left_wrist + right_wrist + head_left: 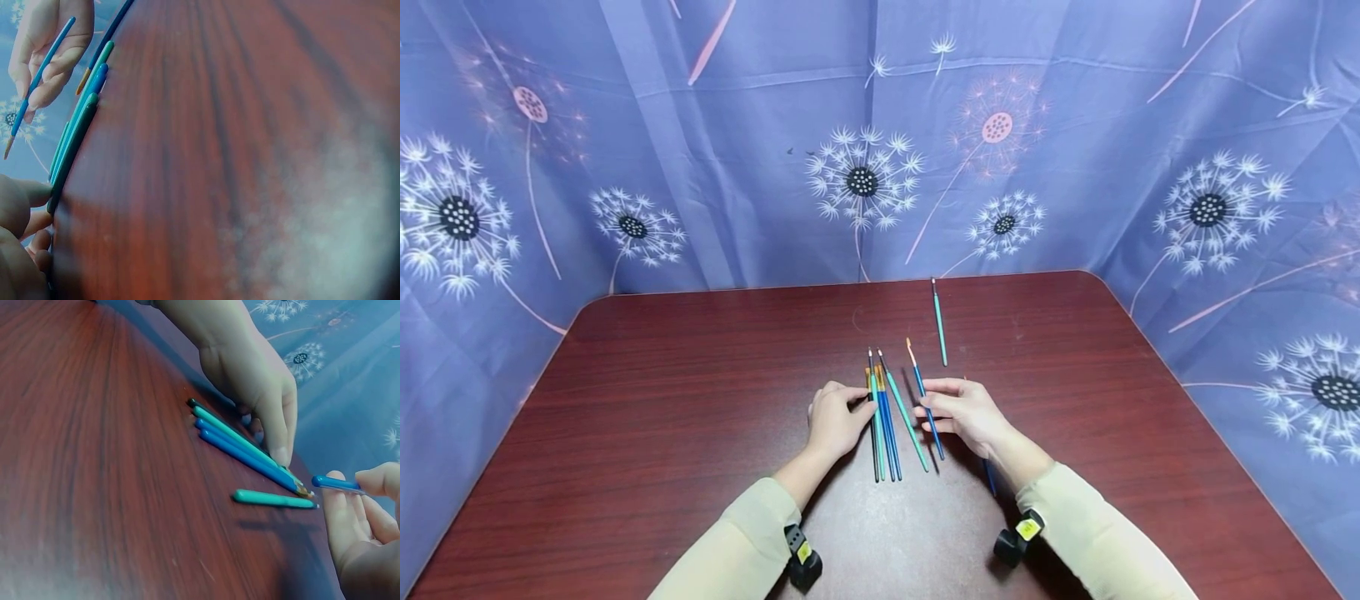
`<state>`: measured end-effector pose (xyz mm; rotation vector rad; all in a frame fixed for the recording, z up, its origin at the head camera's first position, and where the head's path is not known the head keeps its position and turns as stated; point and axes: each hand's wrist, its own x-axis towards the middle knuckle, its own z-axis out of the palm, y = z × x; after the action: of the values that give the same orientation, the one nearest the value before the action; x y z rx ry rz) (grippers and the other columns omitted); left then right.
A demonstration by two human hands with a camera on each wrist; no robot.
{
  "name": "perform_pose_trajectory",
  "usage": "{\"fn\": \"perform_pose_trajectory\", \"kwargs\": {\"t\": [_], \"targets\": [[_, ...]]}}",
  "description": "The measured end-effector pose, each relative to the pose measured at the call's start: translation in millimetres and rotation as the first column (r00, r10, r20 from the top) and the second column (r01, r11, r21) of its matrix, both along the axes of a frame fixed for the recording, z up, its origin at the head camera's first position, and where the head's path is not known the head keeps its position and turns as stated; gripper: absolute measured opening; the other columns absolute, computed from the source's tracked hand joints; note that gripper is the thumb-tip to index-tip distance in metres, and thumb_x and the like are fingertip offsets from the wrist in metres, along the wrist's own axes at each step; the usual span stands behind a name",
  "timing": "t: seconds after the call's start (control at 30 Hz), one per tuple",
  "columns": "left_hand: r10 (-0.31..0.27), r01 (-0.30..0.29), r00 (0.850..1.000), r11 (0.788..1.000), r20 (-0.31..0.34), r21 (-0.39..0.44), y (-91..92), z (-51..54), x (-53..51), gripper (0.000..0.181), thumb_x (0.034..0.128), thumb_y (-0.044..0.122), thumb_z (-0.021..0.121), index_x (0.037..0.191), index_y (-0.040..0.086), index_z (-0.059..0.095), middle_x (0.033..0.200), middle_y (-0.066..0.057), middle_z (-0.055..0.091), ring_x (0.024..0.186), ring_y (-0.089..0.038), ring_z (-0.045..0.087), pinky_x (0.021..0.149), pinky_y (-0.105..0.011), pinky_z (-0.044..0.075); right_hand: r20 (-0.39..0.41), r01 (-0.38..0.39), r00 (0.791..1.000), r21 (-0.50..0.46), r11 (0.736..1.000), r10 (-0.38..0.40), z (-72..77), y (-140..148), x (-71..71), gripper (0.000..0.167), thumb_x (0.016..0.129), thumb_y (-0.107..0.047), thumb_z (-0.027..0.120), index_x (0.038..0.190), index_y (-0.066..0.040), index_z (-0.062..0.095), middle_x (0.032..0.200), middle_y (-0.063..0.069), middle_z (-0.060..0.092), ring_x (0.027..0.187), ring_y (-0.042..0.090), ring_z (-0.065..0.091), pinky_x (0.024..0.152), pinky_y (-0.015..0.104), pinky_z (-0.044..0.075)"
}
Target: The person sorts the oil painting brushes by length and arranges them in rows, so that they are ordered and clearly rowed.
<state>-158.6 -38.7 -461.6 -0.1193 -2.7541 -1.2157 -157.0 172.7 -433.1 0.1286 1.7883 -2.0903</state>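
Brush row [890, 437] of one black, one teal and two blue: landmark for all positions. Left hand [835, 417] at left side of brush row, thumb and forefinger bent toward each other and touching it; cannot tell whether clamped or merely pressing. Right hand [964, 414] to right of brush row, thumb and fingers pinched on raised blue brush [918, 377], bristle end pointing away, as in brush row. Step in hand, as judged: alignment. Steady brush row lightly; turn raised blue brush until parallel with brush row; lower flat and release only after full contact. Avoid knocking or overlapping loose teal brush [907, 423], slanted just right of brush row. Leave undisturbed second teal brush [940, 329], beyond and right of brush row, and half-hidden blue brush [989, 479], well right of brush row.
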Motion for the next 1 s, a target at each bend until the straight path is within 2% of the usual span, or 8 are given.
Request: {"fn": "perform_pose_trajectory", "kwargs": {"t": [0.23, 0.4, 0.7, 1.0], "targets": [[0.004, -0.004, 1.0, 1.0, 0.013, 0.005, -0.2, 0.9, 3.1, 0.028, 0.0819, 0.026, 0.072, 0.106, 0.012, 0.073, 0.096, -0.006, 0.064, 0.093, -0.025, 0.054, 0.086, -0.044, 0.039, 0.0, 0.002, 1.0, 0.011, 1.0, -0.002, 0.9, 16, -1.8, 0.049, 0.089, -0.003, 0.057, 0.131, 0.013, 0.039, 0.098, 0.009, 0.067, 0.079, 0.013, 0.069, 0.068, 0.026, 0.058], [0.003, -0.003, 1.0, 1.0, 0.02, 0.009, -0.4, 2.9, 2.9, 0.029, 0.0827, 0.027, 0.071, 0.107, 0.012, 0.072, 0.097, -0.006, 0.064, 0.094, -0.025, 0.054, 0.089, -0.044, 0.039, -0.001, 0.011, 1.0, 0.027, 1.0, -0.011, 4.9, 29, -2.9, 0.044, 0.089, -0.003, 0.056, 0.127, 0.013, 0.04, 0.092, 0.005, 0.07, 0.078, 0.013, 0.069, 0.069, 0.028, 0.058], [0.004, -0.004, 1.0, 1.0, 0.023, 0.005, -0.5, 3.1, 0.5, 0.028, 0.0825, 0.026, 0.071, 0.107, 0.012, 0.072, 0.097, -0.007, 0.064, 0.093, -0.025, 0.054, 0.09, -0.044, 0.039, -0.062, 0.027, 0.998, 0.155, 0.988, -0.018, 6.3, 51, -2.5, 0.035, 0.088, -0.004, 0.056, 0.119, 0.008, 0.051, 0.087, -0.003, 0.071, 0.079, 0.01, 0.068, 0.066, 0.024, 0.056], [0.007, -0.007, 1.0, 1.0, 0.022, 0.001, 0.5, 2.0, -0.1, 0.028, 0.0827, 0.025, 0.071, 0.107, 0.011, 0.072, 0.098, -0.007, 0.065, 0.096, -0.026, 0.054, 0.092, -0.045, 0.038, -0.089, 0.03, 0.996, 0.222, 0.975, -0.01, 3.1, 69, 1.6, 0.047, 0.087, -0.005, 0.058, 0.127, 0.017, 0.044, 0.084, -0.006, 0.07, 0.072, 0.005, 0.063, 0.061, 0.022, 0.053]]}}
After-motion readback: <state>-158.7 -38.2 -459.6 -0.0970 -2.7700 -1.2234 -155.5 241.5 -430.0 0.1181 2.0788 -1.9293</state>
